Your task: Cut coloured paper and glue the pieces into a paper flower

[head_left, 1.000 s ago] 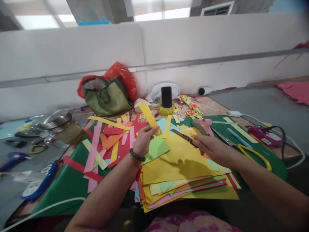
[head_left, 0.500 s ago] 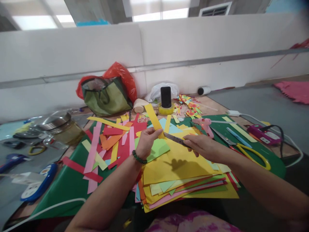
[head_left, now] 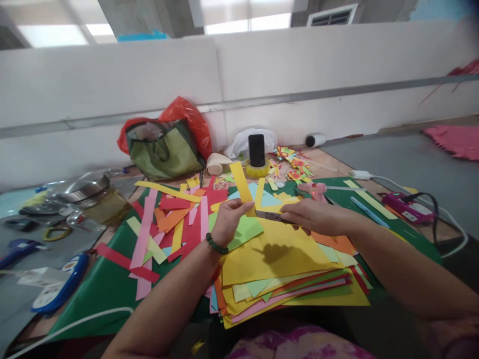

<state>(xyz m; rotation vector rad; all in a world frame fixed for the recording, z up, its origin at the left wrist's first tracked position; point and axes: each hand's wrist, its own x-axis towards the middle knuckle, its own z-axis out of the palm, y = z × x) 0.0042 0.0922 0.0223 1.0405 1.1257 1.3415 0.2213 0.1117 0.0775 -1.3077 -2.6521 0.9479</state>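
Note:
A yellow paper strip slants upward from my left hand, whose thumb and fingers pinch its lower end. My right hand is closed round a narrow, flat, dark metal tool with small round marks along it; its exact kind I cannot make out. The tool's far end reaches the strip beside my left thumb; whether it touches the paper is unclear. Both hands are above a stack of coloured paper topped by yellow sheets. A light-green sheet lies beside my left hand.
Loose coloured strips spread over the green mat at left. A pink glue gun and a purple power strip lie at right. Behind stand a phone, paper flowers and a green bag.
My right hand has turned and shifted slightly, so the tool lies more level. The yellow strip has tipped a little more upright in my left hand. My right arm now covers most of the scissors.

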